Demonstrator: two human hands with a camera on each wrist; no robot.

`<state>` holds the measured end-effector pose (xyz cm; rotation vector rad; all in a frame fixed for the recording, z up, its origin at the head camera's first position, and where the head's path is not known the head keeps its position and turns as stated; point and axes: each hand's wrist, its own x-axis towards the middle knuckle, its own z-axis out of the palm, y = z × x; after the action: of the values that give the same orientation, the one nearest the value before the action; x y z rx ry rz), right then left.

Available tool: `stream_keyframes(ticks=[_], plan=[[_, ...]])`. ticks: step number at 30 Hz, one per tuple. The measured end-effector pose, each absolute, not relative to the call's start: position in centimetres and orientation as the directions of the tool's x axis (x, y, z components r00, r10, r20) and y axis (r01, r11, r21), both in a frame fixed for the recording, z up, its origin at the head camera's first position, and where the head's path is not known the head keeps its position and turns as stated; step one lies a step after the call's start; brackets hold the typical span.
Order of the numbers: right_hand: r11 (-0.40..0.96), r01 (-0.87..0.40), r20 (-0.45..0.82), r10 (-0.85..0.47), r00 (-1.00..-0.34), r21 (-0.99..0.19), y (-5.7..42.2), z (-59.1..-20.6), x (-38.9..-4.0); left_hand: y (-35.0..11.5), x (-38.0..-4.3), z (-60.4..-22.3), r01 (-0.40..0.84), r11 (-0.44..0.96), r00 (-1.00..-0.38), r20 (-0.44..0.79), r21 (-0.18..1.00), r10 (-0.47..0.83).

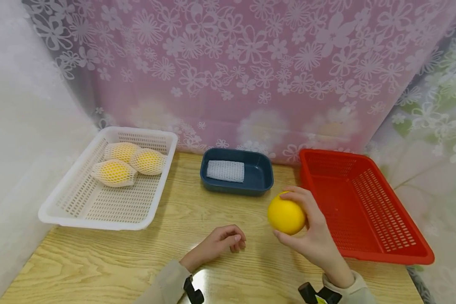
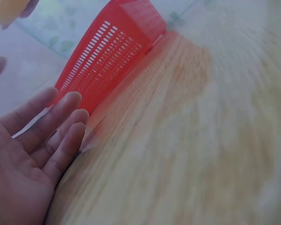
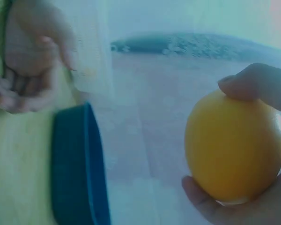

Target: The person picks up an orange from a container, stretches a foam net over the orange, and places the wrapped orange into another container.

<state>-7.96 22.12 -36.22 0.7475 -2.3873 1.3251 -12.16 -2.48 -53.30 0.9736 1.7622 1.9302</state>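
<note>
A round yellow fruit (image 1: 286, 214) is held up over the table by my right hand (image 1: 313, 232), between the thumb and fingers. In the right wrist view the smooth fruit (image 3: 234, 145) fills the grasp, thumb and fingertips on opposite sides. My left hand (image 1: 222, 242) rests at the table, fingers loosely bent and nothing in them. Beyond the hands is a dark blue tray (image 1: 258, 190) with a white foam net sleeve (image 1: 226, 171) lying in its left part. Just right of the fruit stands a red basket (image 1: 365, 256), its visible floor bare.
On the left a white basket (image 1: 95, 223) holds several yellow fruits, three of them showing in foam nets, such as the front one (image 1: 115, 172). A pink flowered curtain (image 1: 228, 84) hangs behind the wooden table (image 1: 110, 257). Pale cloth walls flank both sides.
</note>
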Motion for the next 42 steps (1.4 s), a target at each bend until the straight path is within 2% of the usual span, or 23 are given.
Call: stream_keyframes(ticks=[6,15,22,26,33,38,42], plan=[[0.417,-0.689,0.575,-0.38,-0.724,-0.592,19.2,-39.7,-8.2,-2.5,-12.3,-53.1,0.17,-0.208,-0.674,0.268,0.963,0.688],[0.427,-0.738,0.571,-0.468,-0.674,-0.522,16.2,-45.0,-8.7,-3.3,-12.0,-53.0,0.16,-0.164,-0.719,0.229,0.973,0.657],[0.372,-0.772,0.58,-0.511,-0.634,-0.516,15.3,-47.6,-8.8,-3.2,-11.9,-53.0,0.131,-0.209,-0.725,0.237,0.969,0.646],[0.375,-0.756,0.565,-0.507,-0.651,-0.536,15.2,-48.6,-8.9,-3.0,-12.1,-53.3,0.139,-0.214,-0.741,0.245,0.967,0.625],[0.354,-0.62,0.455,-0.448,-0.769,-0.7,15.3,-49.1,-8.7,-2.8,-11.9,-53.3,0.147,-0.225,-0.779,0.252,0.963,0.574],[0.301,-0.566,0.438,-0.398,-0.806,-0.768,15.0,-48.2,-8.4,-2.7,-11.9,-53.2,0.141,-0.287,-0.804,0.279,0.947,0.525],[0.249,-0.471,0.373,-0.353,-0.858,-0.846,14.9,-48.5,-8.6,-2.7,-11.9,-53.2,0.162,-0.291,-0.832,0.289,0.943,0.474]])
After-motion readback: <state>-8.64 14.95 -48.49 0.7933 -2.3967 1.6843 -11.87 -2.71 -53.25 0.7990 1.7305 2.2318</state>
